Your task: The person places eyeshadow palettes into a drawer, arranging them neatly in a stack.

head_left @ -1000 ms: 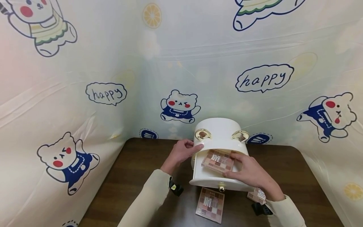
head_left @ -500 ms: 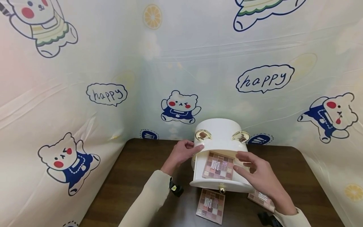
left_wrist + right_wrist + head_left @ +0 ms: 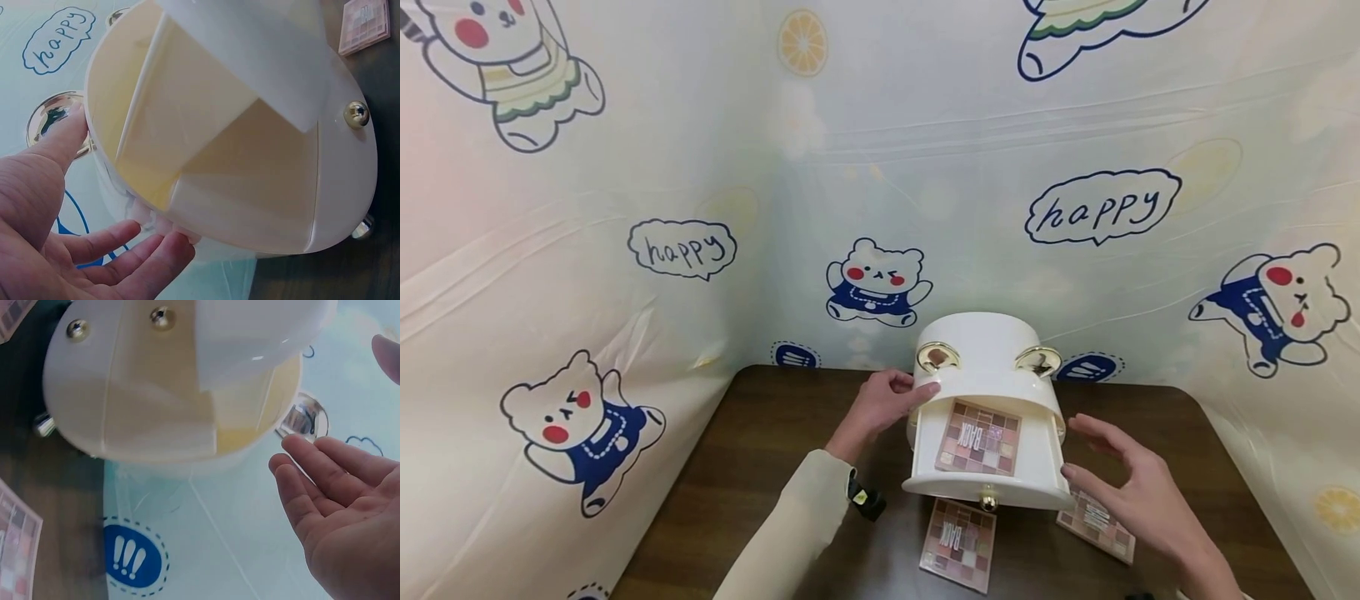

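Note:
A white storage box (image 3: 981, 354) with gold ear-shaped trims stands at the back of the table, its lower drawer (image 3: 1037, 450) pulled out. Inside the drawer an eyeshadow palette (image 3: 979, 437) lies flat. My left hand (image 3: 886, 404) rests against the box's left side; its thumb lies on the front rim, and the fingers (image 3: 119, 247) are fairly straight along the side. Off to the right of the drawer, my right hand (image 3: 1138, 492) is held in the air with spread, loosely bent fingers and nothing in it. Below it a second eyeshadow palette (image 3: 1097, 527) lies on the table.
A third palette (image 3: 958, 546) lies on the table in front of the drawer's gold knob (image 3: 988, 502). The brown wooden table (image 3: 737, 467) is enclosed by a printed cloth (image 3: 715, 150) at its back and sides.
My right hand has let go of the palette, which now lies flat in the drawer, and has moved right, away from the box. The left hand has stayed at the box.

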A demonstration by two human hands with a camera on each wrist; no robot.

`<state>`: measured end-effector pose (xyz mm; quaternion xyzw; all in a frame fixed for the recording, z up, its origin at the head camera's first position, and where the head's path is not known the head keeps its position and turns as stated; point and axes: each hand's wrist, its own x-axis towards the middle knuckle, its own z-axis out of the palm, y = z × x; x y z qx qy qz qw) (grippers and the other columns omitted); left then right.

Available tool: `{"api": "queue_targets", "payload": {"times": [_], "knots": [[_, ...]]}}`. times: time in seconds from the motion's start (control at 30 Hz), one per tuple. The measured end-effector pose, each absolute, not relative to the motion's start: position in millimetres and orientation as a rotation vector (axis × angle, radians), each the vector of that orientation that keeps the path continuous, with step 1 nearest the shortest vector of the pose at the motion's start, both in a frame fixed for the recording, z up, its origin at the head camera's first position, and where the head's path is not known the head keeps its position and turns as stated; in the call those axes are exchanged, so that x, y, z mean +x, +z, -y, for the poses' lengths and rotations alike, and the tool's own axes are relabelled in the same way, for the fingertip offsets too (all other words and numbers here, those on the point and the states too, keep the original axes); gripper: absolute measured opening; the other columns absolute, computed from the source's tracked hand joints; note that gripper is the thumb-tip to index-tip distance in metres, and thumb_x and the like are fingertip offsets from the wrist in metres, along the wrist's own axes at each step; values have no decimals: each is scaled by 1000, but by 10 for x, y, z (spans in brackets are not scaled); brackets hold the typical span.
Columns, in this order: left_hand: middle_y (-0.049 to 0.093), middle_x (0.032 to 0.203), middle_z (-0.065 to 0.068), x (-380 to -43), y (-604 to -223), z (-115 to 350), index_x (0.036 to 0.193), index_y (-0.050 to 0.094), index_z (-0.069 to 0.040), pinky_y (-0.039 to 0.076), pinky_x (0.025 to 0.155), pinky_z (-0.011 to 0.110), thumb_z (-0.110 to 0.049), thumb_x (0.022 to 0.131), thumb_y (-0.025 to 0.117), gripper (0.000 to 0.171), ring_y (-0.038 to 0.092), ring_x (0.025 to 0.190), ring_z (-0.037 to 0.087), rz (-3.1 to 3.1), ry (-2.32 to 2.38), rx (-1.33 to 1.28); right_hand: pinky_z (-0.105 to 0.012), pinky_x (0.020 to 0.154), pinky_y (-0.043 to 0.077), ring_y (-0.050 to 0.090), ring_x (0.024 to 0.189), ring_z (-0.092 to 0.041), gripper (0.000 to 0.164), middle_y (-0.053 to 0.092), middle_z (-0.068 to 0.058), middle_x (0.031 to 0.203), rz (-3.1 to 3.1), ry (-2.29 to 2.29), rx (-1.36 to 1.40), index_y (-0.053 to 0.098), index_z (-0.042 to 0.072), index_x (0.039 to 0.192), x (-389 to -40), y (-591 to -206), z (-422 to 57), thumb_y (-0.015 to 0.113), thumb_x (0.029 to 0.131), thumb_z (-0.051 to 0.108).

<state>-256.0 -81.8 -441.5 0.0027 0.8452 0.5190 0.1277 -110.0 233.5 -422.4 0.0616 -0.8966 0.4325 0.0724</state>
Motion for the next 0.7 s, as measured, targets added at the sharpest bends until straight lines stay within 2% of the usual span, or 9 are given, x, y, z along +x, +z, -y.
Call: {"api": "queue_targets", "payload": {"times": [0.23, 0.43, 0.6, 0.7], "knots": [[59, 98, 4, -2550, -4415, 820, 110, 55, -12, 52, 70, 33, -70, 57, 69, 79, 59, 81, 19, -2464, 1511, 4, -59, 85, 37, 40, 119, -31, 66, 45, -6, 134, 2751, 1310, 91, 39, 19, 136, -1032, -4309, -2441, 66, 81, 44], [60, 98, 2, -2545, -4420, 819, 110, 55, -13, 52, 69, 33, -71, 55, 69, 80, 60, 81, 18, -2477, 1509, -5, -64, 84, 33, 35, 122, -38, 73, 41, -15, 136, 2847, 1270, 22, 34, 12, 139, -1005, -4437, -2547, 63, 82, 48], [60, 98, 2, -2545, -4430, 821, 110, 56, -14, 52, 69, 33, -70, 55, 69, 80, 60, 80, 18, -2482, 1513, -8, -66, 84, 32, 35, 121, -40, 77, 40, -18, 135, 2895, 1216, -4, 33, 8, 139, -996, -4583, -2609, 63, 81, 49], [60, 98, 2, -2547, -4429, 820, 111, 55, -13, 52, 70, 33, -70, 56, 69, 81, 60, 81, 18, -2482, 1511, -2, -62, 85, 34, 38, 119, -39, 78, 40, -21, 135, 2911, 1238, -18, 32, 5, 138, -1006, -4697, -2659, 65, 81, 46]]}}
